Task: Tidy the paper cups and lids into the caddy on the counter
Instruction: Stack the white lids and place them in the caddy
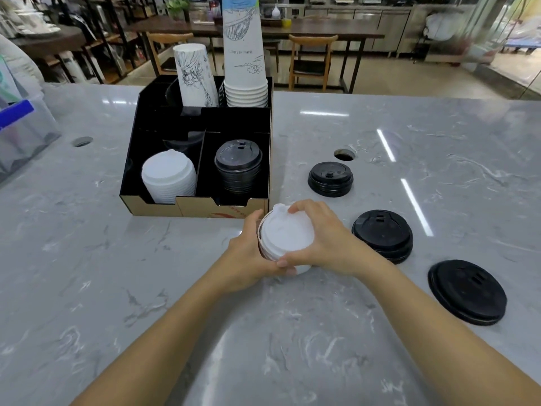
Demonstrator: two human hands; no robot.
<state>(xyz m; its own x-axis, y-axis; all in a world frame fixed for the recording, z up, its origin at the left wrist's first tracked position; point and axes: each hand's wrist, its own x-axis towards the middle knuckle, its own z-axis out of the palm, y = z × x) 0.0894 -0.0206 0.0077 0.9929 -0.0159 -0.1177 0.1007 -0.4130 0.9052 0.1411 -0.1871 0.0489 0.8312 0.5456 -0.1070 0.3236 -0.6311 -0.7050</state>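
Note:
A stack of white lids (285,237) sits between both hands just in front of the caddy's right front corner. My left hand (251,256) grips its left side and my right hand (325,244) clasps its right side and top. The black caddy (202,205) stands on the grey marble counter (146,288). Its front left bay holds white lids (169,177), its front right bay black lids (237,165). At the caddy's back stand an upturned sketched cup (194,76) and a tall stack of white cups (244,54). Three piles of black lids (330,178), (382,235), (467,291) lie on the counter to the right.
A clear plastic bin (23,133) with a blue part stands at the counter's left edge. Two round holes (82,141), (344,155) are cut into the counter. Beyond the counter are wooden tables and chairs.

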